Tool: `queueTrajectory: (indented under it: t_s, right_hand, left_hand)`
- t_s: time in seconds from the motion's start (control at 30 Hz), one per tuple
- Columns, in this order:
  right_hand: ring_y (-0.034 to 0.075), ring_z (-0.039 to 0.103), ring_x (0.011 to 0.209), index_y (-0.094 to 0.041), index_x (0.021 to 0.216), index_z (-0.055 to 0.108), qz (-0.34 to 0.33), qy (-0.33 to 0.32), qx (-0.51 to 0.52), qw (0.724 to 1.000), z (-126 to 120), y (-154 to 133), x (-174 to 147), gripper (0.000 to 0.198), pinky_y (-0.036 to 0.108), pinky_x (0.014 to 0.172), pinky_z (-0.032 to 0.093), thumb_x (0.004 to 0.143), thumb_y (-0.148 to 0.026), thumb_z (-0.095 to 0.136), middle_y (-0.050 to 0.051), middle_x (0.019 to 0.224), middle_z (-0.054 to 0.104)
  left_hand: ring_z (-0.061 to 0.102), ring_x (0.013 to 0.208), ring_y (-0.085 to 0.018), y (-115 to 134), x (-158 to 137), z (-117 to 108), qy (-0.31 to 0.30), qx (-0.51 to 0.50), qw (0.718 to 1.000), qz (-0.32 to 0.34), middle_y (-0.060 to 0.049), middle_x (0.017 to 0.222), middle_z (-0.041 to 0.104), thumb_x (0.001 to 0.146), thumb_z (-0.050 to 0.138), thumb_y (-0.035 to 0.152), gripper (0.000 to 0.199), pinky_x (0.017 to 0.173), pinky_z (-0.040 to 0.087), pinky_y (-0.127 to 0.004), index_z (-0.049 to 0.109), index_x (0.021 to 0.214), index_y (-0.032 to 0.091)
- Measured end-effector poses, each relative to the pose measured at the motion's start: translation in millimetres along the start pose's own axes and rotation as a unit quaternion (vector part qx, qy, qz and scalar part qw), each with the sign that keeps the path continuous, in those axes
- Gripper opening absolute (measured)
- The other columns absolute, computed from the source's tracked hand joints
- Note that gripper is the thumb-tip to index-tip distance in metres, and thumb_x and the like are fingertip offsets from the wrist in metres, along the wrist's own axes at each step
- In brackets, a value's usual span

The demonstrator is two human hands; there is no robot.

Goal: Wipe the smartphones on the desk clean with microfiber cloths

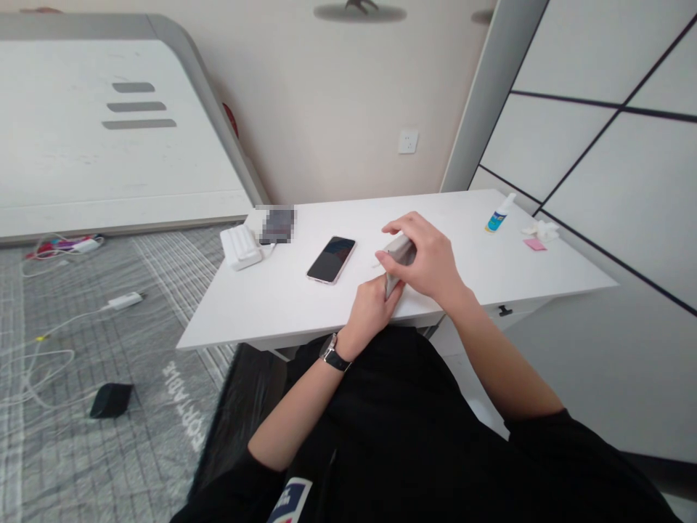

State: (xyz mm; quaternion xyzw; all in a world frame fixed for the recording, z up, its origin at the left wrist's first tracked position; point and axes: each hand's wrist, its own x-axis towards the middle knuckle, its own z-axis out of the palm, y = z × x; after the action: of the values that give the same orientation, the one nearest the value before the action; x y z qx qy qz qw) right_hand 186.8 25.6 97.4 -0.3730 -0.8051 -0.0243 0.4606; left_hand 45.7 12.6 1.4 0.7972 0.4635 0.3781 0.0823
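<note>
Just right of the frame's centre, a grey handheld object (401,249) sits within my grip: my left hand (371,306) clasps its lower end, my right hand (430,254) its upper part.

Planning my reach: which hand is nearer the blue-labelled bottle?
Right. The right hand is left of the bottle; the left hand is farther left and lower in view.

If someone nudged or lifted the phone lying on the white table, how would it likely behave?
The phone would probably stay rigid, being a slim, straight-edged slab. Lying flat on the smooth-looking table, it would likely slide rather than roll or tip. Its glossy, face-up screen suggests it may be slippery, and perhaps breakable if dropped.
</note>
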Motion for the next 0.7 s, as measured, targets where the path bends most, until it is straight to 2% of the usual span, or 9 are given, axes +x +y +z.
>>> queueTrajectory:
  t_s: [0.07, 0.13, 0.17, 0.33, 0.37, 0.43, 0.53, 0.63, 0.7]
  right_hand:
    - [0.026, 0.062, 0.107, -0.023, 0.101, 0.066, -0.078, -0.014, -0.011, 0.997, 0.3, -1.1, -0.4, 0.014, 0.044, 0.101, 0.047, 0.09, -0.029, 0.058, 0.006, 0.104, 0.069]
    - [0.025, 0.062, 0.107, -0.023, 0.098, 0.066, -0.161, -0.039, -0.017, 0.986, 0.9, -1.5, -1.0, 0.017, 0.046, 0.107, 0.042, 0.089, -0.018, 0.052, 0.005, 0.102, 0.07]
    - [0.025, 0.062, 0.105, -0.024, 0.099, 0.066, -0.17, -0.046, -0.017, 0.984, 1.2, -0.9, -1.3, 0.02, 0.046, 0.105, 0.042, 0.088, -0.016, 0.051, 0.004, 0.1, 0.07]
    - [0.026, 0.062, 0.095, -0.023, 0.103, 0.061, -0.008, 0.015, -0.015, 1.0, 2.9, 3.3, -2.6, 0.024, 0.041, 0.085, 0.049, 0.085, -0.038, 0.064, 0.006, 0.099, 0.066]
    - [0.027, 0.062, 0.098, -0.023, 0.1, 0.061, -0.011, 0.021, -0.017, 1.0, 3.0, 2.7, -3.0, 0.021, 0.043, 0.088, 0.049, 0.085, -0.038, 0.064, 0.006, 0.1, 0.066]
    - [0.028, 0.062, 0.108, -0.024, 0.096, 0.06, -0.072, 0.009, -0.015, 0.997, 2.6, 0.3, -4.0, 0.01, 0.047, 0.102, 0.044, 0.087, -0.029, 0.059, 0.006, 0.101, 0.068]
    - [0.025, 0.062, 0.109, -0.024, 0.099, 0.062, -0.158, -0.024, -0.007, 0.987, 1.4, -1.5, -4.7, 0.018, 0.047, 0.109, 0.039, 0.088, -0.016, 0.05, 0.004, 0.102, 0.07]
    - [0.024, 0.061, 0.096, -0.023, 0.101, 0.061, -0.066, -0.002, -0.018, 0.998, 1.5, 1.9, -3.2, 0.014, 0.042, 0.091, 0.047, 0.091, -0.032, 0.057, 0.005, 0.099, 0.068]
    - [0.025, 0.06, 0.091, -0.023, 0.096, 0.059, 0.005, 0.02, -0.024, 1.0, 2.4, 4.1, -1.7, 0.022, 0.04, 0.082, 0.048, 0.088, -0.043, 0.063, 0.006, 0.096, 0.066]
  left_hand:
    - [0.071, 0.071, -0.024, -0.2, -0.3, 0.4, -0.005, 0.007, 1.0, 0.0, -0.01, 0.079, 0.074, 0.099, 0.055, 0.028, 0.019, 0.063, 0.047, -0.029, 0.065, 0.088, 0.016]
    - [0.07, 0.069, -0.024, -0.9, -0.4, 1.6, -0.012, 0.012, 1.0, 0.001, -0.009, 0.076, 0.073, 0.097, 0.057, 0.027, 0.018, 0.062, 0.047, -0.029, 0.065, 0.085, 0.016]
    - [0.07, 0.068, -0.024, -1.4, -0.3, 2.2, -0.013, 0.011, 1.0, 0.002, -0.009, 0.075, 0.073, 0.097, 0.058, 0.027, 0.018, 0.061, 0.047, -0.029, 0.065, 0.084, 0.017]
    - [0.07, 0.068, -0.022, -1.9, 0.0, 2.7, -0.005, 0.004, 1.0, -0.002, -0.008, 0.077, 0.073, 0.1, 0.052, 0.027, 0.021, 0.063, 0.047, -0.028, 0.065, 0.087, 0.017]
    - [0.069, 0.068, -0.022, -1.7, -0.4, 2.5, -0.004, 0.003, 1.0, -0.002, -0.008, 0.077, 0.073, 0.1, 0.053, 0.027, 0.021, 0.063, 0.047, -0.028, 0.065, 0.087, 0.017]
    - [0.069, 0.068, -0.022, -1.4, -1.3, 2.2, -0.005, 0.0, 1.0, 0.0, -0.007, 0.076, 0.073, 0.098, 0.056, 0.027, 0.018, 0.061, 0.046, -0.028, 0.064, 0.087, 0.017]
    - [0.067, 0.064, -0.02, -1.4, -1.4, 2.0, -0.01, -0.004, 1.0, 0.005, -0.006, 0.074, 0.071, 0.097, 0.059, 0.027, 0.018, 0.06, 0.044, -0.028, 0.063, 0.082, 0.018]
    - [0.066, 0.064, -0.019, -1.5, 0.6, 1.0, -0.007, -0.009, 1.0, 0.003, -0.006, 0.075, 0.071, 0.1, 0.055, 0.028, 0.021, 0.061, 0.044, -0.027, 0.062, 0.082, 0.018]
    - [0.066, 0.065, -0.019, -1.6, 1.5, 0.4, -0.004, -0.01, 1.0, -0.002, -0.006, 0.076, 0.071, 0.101, 0.054, 0.028, 0.022, 0.062, 0.044, -0.027, 0.062, 0.084, 0.018]
